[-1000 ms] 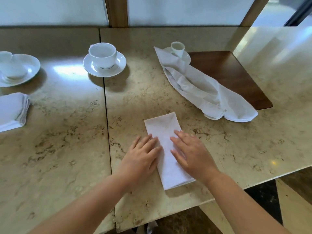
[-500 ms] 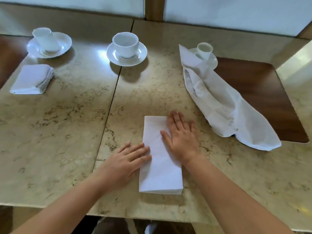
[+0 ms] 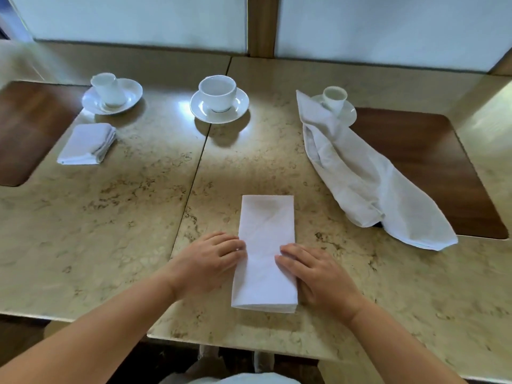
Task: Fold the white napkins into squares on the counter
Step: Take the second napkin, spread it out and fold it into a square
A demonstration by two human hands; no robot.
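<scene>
Fingers: left hand [image 3: 209, 263] and right hand [image 3: 318, 275] are lying flat, fingers together, pinching nothing, tips pressing the strip's two long edges.
Napkin strip [image 3: 265, 252]: lying between the hands on the tabletop [image 3: 138, 217], long axis running 6 to 12 o'clock, both hands equally near.
Judged next fold: near end carrying toward 12.
Unfolded napkin [image 3: 368, 178]: sprawling at 2 o'clock.
Folded napkin [image 3: 88, 144]: resting at 10 o'clock.
</scene>
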